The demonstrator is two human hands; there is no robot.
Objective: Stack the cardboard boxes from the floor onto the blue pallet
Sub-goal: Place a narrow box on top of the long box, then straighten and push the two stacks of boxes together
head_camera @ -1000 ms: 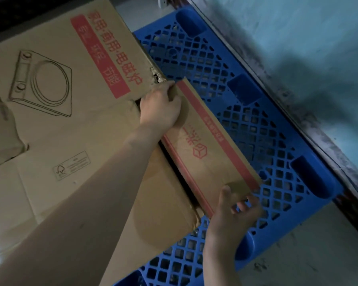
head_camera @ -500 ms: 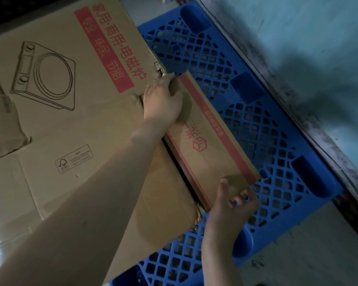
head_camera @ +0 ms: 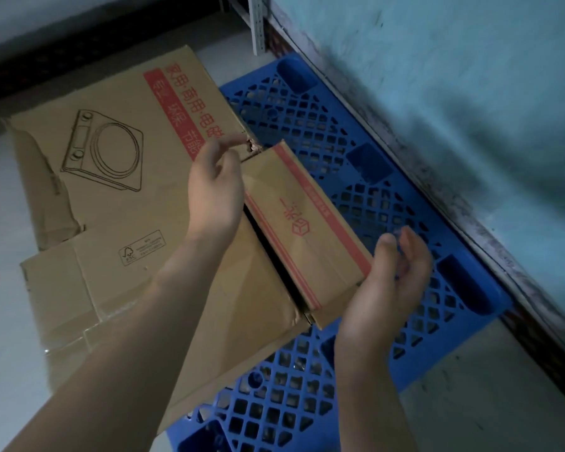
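A small flattened cardboard box with red stripes and a red cube logo lies on the blue pallet, next to a large flattened cardboard box printed with a cooker drawing. My left hand hovers over the small box's far left corner, fingers loosely apart, holding nothing. My right hand is lifted off the box's near right corner, palm up and fingers curled open. Both hands are clear of the box.
The pallet sits against a teal wall with a dark baseboard on the right. A white metal shelf post stands at the pallet's far corner. The large cardboard spreads from the pallet's left part onto the grey floor.
Both hands have let go of the small box and lifted away from it. The view has pulled back, showing more of the floor and the wall.
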